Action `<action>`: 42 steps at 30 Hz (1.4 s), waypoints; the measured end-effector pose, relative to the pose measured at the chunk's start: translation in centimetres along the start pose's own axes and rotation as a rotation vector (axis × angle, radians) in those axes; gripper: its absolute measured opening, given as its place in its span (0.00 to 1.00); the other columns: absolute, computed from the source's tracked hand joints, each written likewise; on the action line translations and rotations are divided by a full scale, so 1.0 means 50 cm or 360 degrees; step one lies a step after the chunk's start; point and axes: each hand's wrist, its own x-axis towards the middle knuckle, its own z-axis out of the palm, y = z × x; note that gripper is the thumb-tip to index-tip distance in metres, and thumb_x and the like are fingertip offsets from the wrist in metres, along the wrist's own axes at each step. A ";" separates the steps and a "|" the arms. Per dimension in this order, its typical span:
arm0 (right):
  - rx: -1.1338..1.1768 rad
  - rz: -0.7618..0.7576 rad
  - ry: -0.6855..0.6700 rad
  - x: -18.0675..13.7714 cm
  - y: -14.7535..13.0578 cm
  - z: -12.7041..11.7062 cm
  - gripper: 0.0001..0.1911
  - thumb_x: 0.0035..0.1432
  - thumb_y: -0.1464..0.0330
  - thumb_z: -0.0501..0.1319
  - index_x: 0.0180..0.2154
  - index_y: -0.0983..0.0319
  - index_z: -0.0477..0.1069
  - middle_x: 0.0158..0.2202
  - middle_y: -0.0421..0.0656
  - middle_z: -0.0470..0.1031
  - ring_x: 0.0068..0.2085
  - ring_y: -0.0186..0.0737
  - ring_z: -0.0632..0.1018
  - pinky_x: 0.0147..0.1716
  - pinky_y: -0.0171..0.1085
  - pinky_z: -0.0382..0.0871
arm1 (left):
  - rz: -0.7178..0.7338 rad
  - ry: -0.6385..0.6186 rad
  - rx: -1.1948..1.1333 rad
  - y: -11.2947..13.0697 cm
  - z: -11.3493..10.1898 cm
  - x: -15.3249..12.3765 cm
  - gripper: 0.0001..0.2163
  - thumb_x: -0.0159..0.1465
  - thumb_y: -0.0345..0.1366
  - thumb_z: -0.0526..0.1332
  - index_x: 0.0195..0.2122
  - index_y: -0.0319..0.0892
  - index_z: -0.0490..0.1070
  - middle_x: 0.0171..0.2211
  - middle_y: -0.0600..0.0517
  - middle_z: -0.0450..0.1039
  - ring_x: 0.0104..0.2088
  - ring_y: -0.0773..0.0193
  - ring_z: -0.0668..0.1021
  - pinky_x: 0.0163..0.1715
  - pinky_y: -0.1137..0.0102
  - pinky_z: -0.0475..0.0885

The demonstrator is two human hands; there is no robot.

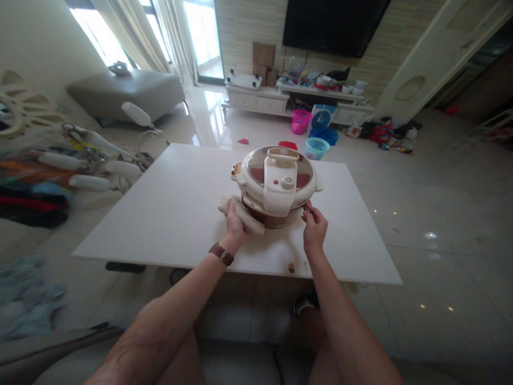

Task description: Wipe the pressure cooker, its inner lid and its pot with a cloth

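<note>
On the white table stands a cream pressure cooker (280, 184) with a see-through lid panel, a top handle and a brownish lower body. My left hand (236, 220), a brown watch strap at its wrist, is closed on a pale cloth (250, 220) and presses it against the cooker's lower left side. My right hand (315, 226) is at the cooker's lower right, fingers bent and pinched near the rim under the lid. Whether those fingers grip the rim or something small is hidden.
The white table (160, 208) has a small brown piece (291, 267) near its front edge. Beyond it, a turquoise basket (317, 148), a pink basket (301, 122) and bags stand on the floor by a TV cabinet (256, 101). A lamp with white shades (136, 114) stands left.
</note>
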 end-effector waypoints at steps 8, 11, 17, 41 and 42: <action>-0.0232 -0.0184 0.0088 -0.040 -0.019 -0.007 0.11 0.58 0.61 0.61 0.33 0.60 0.79 0.35 0.44 0.83 0.37 0.43 0.79 0.42 0.42 0.72 | 0.0443 -0.0285 -0.0474 0.198 -0.052 0.031 0.26 0.73 0.54 0.50 0.58 0.41 0.75 0.60 0.41 0.77 0.64 0.50 0.76 0.65 0.53 0.71; -0.0176 -0.0088 -0.0286 -0.090 -0.016 0.008 0.14 0.60 0.58 0.62 0.28 0.59 0.77 0.29 0.41 0.80 0.31 0.41 0.76 0.37 0.40 0.70 | 0.0476 -0.0346 -0.0437 0.240 -0.081 0.002 0.25 0.73 0.53 0.51 0.60 0.43 0.75 0.61 0.43 0.77 0.67 0.48 0.74 0.67 0.50 0.68; 0.0341 0.0439 -0.1353 -0.194 -0.014 0.058 0.27 0.55 0.43 0.67 0.46 0.55 0.83 0.49 0.46 0.85 0.49 0.49 0.83 0.48 0.44 0.75 | 0.0293 -0.0585 -0.0206 0.259 -0.088 -0.081 0.27 0.72 0.55 0.53 0.63 0.42 0.73 0.58 0.42 0.79 0.69 0.46 0.71 0.67 0.45 0.68; 0.0673 -0.0181 0.0229 -0.020 -0.186 -0.089 0.23 0.48 0.68 0.71 0.49 0.58 0.77 0.49 0.42 0.83 0.56 0.48 0.81 0.60 0.55 0.75 | 0.0044 -0.0980 0.0660 0.107 -0.044 -0.107 0.22 0.62 0.57 0.56 0.36 0.41 0.74 0.28 0.51 0.72 0.25 0.67 0.73 0.26 0.72 0.67; 0.0585 -0.0345 0.0313 -0.008 -0.194 -0.084 0.25 0.46 0.68 0.72 0.49 0.58 0.77 0.49 0.42 0.83 0.56 0.47 0.81 0.61 0.54 0.74 | 0.0040 -0.0968 0.0659 0.104 -0.043 -0.104 0.21 0.62 0.56 0.56 0.37 0.41 0.73 0.29 0.51 0.72 0.25 0.67 0.73 0.26 0.72 0.67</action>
